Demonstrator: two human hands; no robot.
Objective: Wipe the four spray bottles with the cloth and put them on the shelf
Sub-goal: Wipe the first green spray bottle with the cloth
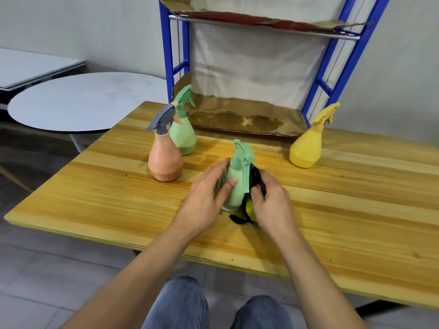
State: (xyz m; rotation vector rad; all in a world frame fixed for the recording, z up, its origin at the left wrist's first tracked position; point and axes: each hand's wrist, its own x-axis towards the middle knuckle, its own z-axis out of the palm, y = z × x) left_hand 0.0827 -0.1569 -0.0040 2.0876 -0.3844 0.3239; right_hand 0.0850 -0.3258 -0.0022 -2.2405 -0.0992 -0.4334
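Left hand (204,198): we grip the nearer green spray bottle (234,198).
Right hand (273,203): we bunch the black-and-yellow cloth (249,206), mostly hidden, against it.

Wooden table (118,198), pale planks w/ a yellow edge, stands on grey floor tiles (47,269). Four spray bottles are upright on it. The orange bottle (165,162) w/ a grey trigger is at the L, and the back green bottle (183,136) is just behind it. The front green bottle (234,186) is mid-table, and the yellow bottle (306,148) is well off to the R. A black-&-yellow cloth (249,207) trails onto the wood beside the front green bottle. A blue shelf (167,55) stands at the table's far edge. Its btm level is lined w/ stained cardboard (237,117) and its top level w/ torn cardboard (261,21).
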